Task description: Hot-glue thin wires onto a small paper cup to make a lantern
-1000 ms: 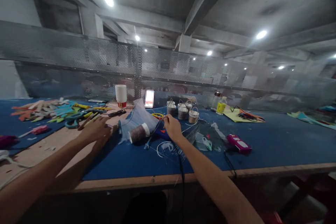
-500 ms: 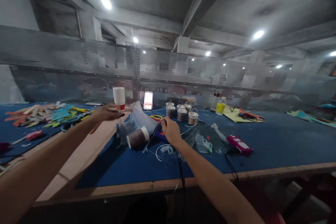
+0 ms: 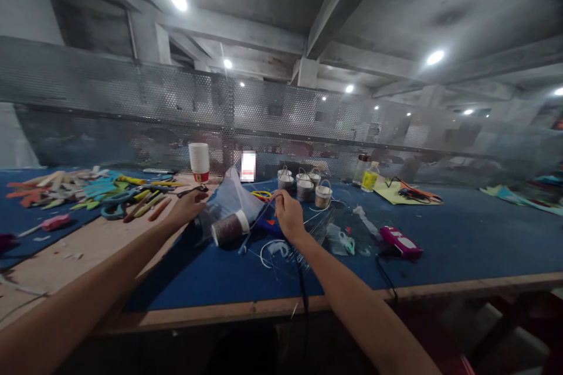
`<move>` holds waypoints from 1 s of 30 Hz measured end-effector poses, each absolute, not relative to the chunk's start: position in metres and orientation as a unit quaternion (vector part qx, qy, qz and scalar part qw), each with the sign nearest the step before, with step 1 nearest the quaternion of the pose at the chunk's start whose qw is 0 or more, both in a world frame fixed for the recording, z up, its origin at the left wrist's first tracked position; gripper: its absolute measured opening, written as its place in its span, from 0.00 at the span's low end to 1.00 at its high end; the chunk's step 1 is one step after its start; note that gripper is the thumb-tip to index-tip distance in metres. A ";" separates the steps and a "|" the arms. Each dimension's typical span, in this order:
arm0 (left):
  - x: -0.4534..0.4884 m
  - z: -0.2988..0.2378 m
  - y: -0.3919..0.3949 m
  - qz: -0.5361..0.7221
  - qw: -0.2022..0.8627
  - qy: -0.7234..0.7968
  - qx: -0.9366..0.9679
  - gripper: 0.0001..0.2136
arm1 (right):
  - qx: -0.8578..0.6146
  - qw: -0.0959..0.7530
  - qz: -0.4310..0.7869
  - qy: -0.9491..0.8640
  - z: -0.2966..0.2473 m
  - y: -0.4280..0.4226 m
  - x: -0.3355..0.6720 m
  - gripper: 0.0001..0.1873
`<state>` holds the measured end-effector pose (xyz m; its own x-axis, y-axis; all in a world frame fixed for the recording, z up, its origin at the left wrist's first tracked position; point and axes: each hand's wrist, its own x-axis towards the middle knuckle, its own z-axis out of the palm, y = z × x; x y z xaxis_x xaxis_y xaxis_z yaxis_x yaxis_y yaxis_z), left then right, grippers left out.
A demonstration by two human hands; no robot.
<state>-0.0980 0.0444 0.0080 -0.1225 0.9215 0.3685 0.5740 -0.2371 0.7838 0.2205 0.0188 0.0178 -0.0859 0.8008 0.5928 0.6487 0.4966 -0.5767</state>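
Note:
My right hand (image 3: 288, 214) is closed in a pinch on a thin strand (image 3: 267, 205), which runs down and left past the cup; its material I cannot make out. My left hand (image 3: 190, 206) reaches low over the board beside a clear plastic bag (image 3: 235, 193). Its fingertips are blurred, and whether they touch the bag is unclear. Just above that hand lies a small dark tool (image 3: 193, 190). A brown-wrapped white paper cup (image 3: 230, 228) lies on its side between my hands, against the bag.
Behind stand stacked paper cups (image 3: 199, 161), a bright phone screen (image 3: 248, 166) and several small handled buckets (image 3: 305, 188). Scissors (image 3: 113, 211), crayon-like sticks and coloured strips lie left. Loose wires (image 3: 316, 234), a magenta box (image 3: 400, 242) and a yellow-labelled bottle (image 3: 370, 177) are right.
My left hand has come down and slightly right from near the stacked cups, uncovering the scissors and sticks. My right hand stays nearly in place, still pinching the strand.

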 end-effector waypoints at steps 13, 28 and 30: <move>-0.065 0.009 0.031 0.426 0.130 0.593 0.671 0.21 | -0.439 0.513 0.097 -0.731 0.020 0.013 0.222 0.21; -0.034 0.009 -0.038 0.275 0.135 0.620 0.722 0.36 | -0.464 0.471 0.077 -0.747 0.015 0.017 0.219 0.20; -0.025 0.008 -0.039 0.254 0.108 0.624 0.731 0.31 | -0.473 0.465 0.074 -0.745 0.015 0.018 0.219 0.19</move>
